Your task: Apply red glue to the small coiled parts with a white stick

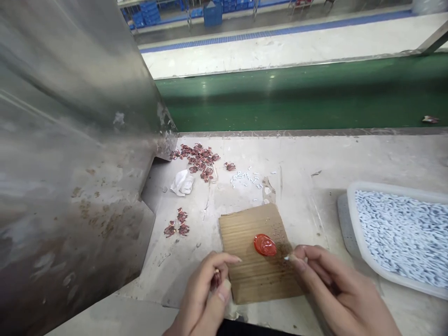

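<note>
My left hand (211, 290) is closed around a small reddish-brown figure-like part, mostly hidden in the curled fingers, with the index finger stretched out over the edge of a cardboard piece (245, 228). Between thumb and index finger, my right hand (325, 275) pinches a tiny pale blue piece (287, 257) above the cardboard's right side. A glossy red blob of thick liquid (265, 245) lies on the cardboard, just left of that piece. More reddish-brown parts (199, 160) are piled further back, and a few (182, 228) lie nearer on the left.
On the right stands a white plastic tub (364, 247) full of pale blue pieces. Loose pale pieces (245, 177) lie behind the cardboard, beside a crumpled white tissue (182, 183). A metal housing (87, 140) walls off the left. Beyond the table runs a green belt (297, 100).
</note>
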`<state>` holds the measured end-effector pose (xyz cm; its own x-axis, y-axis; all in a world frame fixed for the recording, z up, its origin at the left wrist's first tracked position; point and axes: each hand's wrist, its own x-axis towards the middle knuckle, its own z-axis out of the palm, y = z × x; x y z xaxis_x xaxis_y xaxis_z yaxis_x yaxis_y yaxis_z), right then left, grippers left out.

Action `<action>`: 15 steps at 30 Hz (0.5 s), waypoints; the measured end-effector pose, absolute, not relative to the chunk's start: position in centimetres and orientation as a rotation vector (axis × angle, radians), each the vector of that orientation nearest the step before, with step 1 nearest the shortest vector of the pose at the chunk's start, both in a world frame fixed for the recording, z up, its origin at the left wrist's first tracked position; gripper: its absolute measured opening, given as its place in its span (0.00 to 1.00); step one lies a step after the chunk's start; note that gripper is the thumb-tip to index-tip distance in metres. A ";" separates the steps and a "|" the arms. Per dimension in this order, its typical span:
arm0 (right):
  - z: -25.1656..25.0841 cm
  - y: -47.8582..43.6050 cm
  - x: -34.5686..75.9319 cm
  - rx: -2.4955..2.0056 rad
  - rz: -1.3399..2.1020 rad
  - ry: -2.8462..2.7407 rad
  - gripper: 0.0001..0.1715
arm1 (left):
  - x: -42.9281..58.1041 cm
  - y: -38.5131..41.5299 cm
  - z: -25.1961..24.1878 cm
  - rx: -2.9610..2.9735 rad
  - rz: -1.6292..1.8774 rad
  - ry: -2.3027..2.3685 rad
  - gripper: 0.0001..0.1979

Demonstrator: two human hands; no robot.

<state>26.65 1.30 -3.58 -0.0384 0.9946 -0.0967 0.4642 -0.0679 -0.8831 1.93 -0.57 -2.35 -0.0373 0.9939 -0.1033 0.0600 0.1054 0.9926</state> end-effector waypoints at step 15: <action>-3.0 1.4 26.0 -1.706 0.845 -1.518 0.32 | -1.9 1.1 -1.8 0.981 0.967 1.310 0.12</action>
<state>25.99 1.35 -3.01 0.1036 0.9943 -0.0232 0.5437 -0.0762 -0.8358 -1.87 1.14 -1.83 0.0283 0.9523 -0.3039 -0.0101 0.3043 0.9525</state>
